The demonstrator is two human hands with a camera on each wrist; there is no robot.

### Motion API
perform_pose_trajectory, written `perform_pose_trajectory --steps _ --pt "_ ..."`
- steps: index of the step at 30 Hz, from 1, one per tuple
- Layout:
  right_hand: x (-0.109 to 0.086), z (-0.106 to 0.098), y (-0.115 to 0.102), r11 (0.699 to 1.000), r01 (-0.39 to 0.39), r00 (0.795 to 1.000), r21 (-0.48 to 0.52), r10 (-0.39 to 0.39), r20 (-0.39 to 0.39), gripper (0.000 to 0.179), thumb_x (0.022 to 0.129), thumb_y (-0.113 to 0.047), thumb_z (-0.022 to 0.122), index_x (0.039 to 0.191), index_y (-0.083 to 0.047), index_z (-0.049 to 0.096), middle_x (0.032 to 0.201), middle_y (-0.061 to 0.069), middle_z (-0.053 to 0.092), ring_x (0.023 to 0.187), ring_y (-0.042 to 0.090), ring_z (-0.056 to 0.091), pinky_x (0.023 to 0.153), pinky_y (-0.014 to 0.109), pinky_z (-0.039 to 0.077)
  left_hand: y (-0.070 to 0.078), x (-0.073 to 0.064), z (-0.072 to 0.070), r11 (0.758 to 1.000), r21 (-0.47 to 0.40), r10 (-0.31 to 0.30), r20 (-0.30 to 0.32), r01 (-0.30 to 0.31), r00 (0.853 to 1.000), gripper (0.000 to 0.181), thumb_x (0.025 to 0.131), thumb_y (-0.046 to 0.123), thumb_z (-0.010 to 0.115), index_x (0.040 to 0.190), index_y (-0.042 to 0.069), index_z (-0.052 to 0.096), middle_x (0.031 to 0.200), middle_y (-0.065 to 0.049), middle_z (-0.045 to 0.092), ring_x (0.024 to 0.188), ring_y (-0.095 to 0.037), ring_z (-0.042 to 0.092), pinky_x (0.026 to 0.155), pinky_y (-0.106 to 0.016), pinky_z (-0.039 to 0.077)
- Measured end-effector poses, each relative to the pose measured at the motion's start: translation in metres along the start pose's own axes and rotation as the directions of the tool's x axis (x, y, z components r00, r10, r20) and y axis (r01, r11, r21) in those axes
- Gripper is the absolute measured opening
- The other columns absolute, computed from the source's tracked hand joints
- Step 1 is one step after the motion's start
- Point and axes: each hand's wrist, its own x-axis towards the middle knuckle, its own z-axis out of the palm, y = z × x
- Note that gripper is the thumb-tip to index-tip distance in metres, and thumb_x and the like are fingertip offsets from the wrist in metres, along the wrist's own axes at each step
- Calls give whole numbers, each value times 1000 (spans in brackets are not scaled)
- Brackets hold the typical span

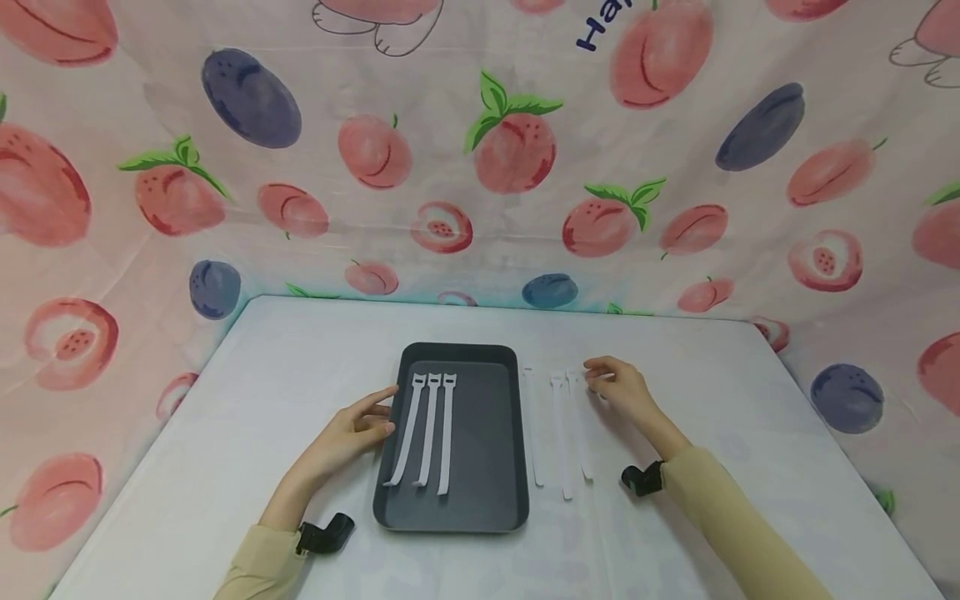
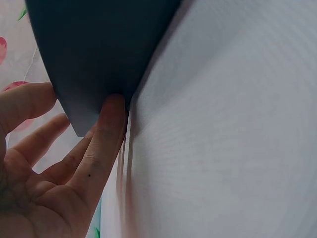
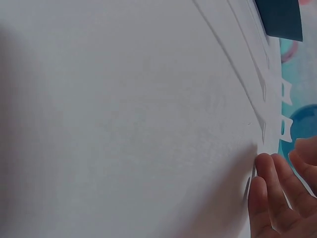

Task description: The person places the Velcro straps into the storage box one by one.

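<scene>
Your left hand (image 1: 341,435) is at the dark grey tray (image 1: 487,442), touching its side between 9 and 10 o'clock; the fingers are extended and spread rather than clenched, and the left wrist view shows one fingertip laid against the outer wall, low down by the white table (image 1: 300,379), with another meeting the edge. Inside the tray, over toward its 9 o'clock side, you have three white straps (image 1: 428,429) lying side by side and apart, their slotted heads pointing to 12 and their tails to 6 — the outermost one leans, its tail nearer 7. Three more white straps (image 1: 562,437) lie on the table just off the tray's 3 o'clock side, heads also toward 12; the one closest to the tray is faint against the white surface. Your right hand (image 1: 621,390) is out past them at about 2 o'clock from the tray, its fingertips just beside the head of the farthest strap, fingers loosely bent and released; whether a tip touches that strap, you cannot tell. Both your cuffs are yellowish, with a black device (image 1: 326,533) at each wrist. Beyond the table, at 12 o'clock, hangs a fruit-print cloth (image 1: 442,100).
</scene>
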Motion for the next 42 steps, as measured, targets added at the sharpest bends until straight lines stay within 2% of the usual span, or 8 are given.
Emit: perform_pose_trajectory --steps 5,21,32,42 --pt "5 3 1 1000 -5 1000 12 5 -1 33 89 -1 56 121 7 58 108 27 64 91 32 65 64 23 48 -1 1 1 1000 4 7 0 -7 1000 59 94 21 62 148 18 38 135 -24 52 118 -33 58 94 -44 51" --pt "14 11 2 999 -40 999 1 40 8 32 92 -6 56 122 4 59 110 25 63 98 34 62 64 22 48 -3 0 1 1000 0 13 5 -13 1000 59 94 21 62 148 18 38 135 -24 51 118 -32 58 95 -44 50" --pt "16 16 0 1000 -15 1000 -3 15 -11 31 90 -3 57 120 4 61 110 25 64 101 36 61 70 23 47 -2 -1 0 1000 2 13 3 -13 1000 59 94 21 62 148 18 38 135 -24 51 119 -33 58 95 -43 50" --pt "17 16 0 1000 -12 1000 9 12 -22 29 91 -3 55 119 4 62 110 26 64 101 36 60 69 24 46 0 0 0 1000 11 6 -9 -5 1000 59 94 21 62 148 20 39 135 -23 52 118 -31 59 95 -45 50"
